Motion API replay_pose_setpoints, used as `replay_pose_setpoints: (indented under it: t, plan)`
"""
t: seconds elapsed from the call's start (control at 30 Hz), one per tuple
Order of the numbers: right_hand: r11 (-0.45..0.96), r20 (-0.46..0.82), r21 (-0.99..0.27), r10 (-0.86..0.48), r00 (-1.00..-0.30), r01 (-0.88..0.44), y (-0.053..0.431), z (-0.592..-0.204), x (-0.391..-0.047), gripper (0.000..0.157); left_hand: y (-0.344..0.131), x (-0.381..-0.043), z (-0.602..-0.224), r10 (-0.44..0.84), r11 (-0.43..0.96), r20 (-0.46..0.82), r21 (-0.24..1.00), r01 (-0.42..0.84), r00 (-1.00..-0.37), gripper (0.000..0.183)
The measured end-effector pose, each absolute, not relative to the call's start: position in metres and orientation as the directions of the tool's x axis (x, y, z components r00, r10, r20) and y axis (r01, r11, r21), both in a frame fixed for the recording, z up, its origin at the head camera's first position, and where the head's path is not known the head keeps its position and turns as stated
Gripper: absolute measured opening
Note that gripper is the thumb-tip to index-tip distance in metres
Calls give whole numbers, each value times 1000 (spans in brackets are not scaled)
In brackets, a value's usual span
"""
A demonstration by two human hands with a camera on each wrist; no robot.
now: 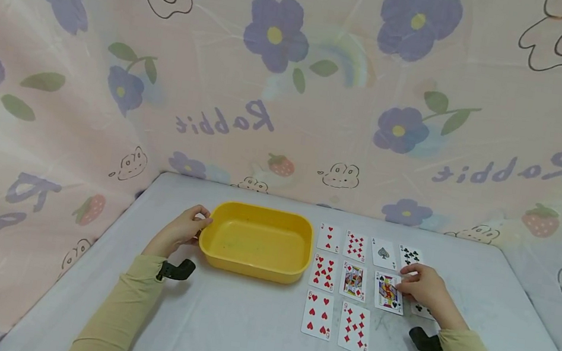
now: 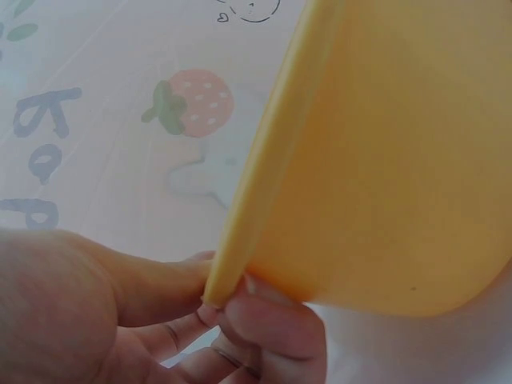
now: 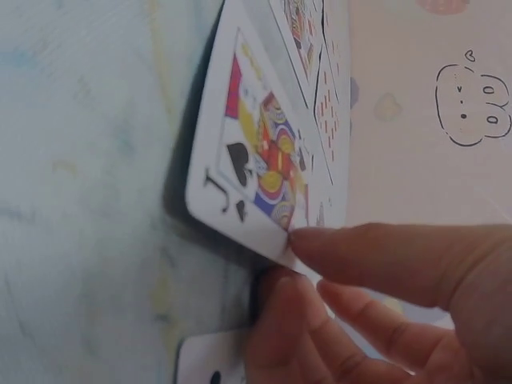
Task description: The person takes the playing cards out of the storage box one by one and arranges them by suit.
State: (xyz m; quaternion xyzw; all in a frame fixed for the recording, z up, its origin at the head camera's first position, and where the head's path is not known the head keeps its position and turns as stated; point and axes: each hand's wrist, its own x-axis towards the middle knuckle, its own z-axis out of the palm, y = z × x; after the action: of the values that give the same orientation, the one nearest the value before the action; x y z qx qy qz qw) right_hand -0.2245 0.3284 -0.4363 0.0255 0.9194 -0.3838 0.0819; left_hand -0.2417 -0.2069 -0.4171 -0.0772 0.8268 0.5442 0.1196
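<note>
At the left end of a yellow plastic basin (image 1: 261,210), my left hand (image 1: 180,231) pinches the rim between thumb and fingers. The left wrist view shows the thumb outside the wall and a fingertip against the other side. My right hand (image 1: 425,290) holds the jack of spades (image 3: 264,160) by its edge. In the right wrist view this card is tilted, with its near side raised off the table. A clubs card (image 1: 422,310) lies partly hidden beneath my right hand. Above it is another clubs card (image 1: 411,255), beside the ace of spades (image 1: 383,254).
More face-up cards lie in rows right of the basin, among them a three of hearts (image 1: 329,237), a six of hearts (image 1: 318,314) and a nine of diamonds (image 1: 355,328). A white cloth covers the table (image 1: 238,325). Patterned curtains (image 1: 290,111) rise behind it and at the sides.
</note>
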Motion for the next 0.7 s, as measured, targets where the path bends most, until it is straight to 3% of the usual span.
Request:
replay_pose_setpoints:
  t: [0.47, 0.7]
  plan:
    - [686, -171, -718, -4, -985, 122, 331, -428, -221, 41, -206, -242, -416, -2, 408, -288, 874, -264, -958, 20]
    - [657, -112, -754, -114, -987, 9, 327, -431, -220, 38, -206, -241, -416, -2, 403, -285, 877, -261, -959, 20]
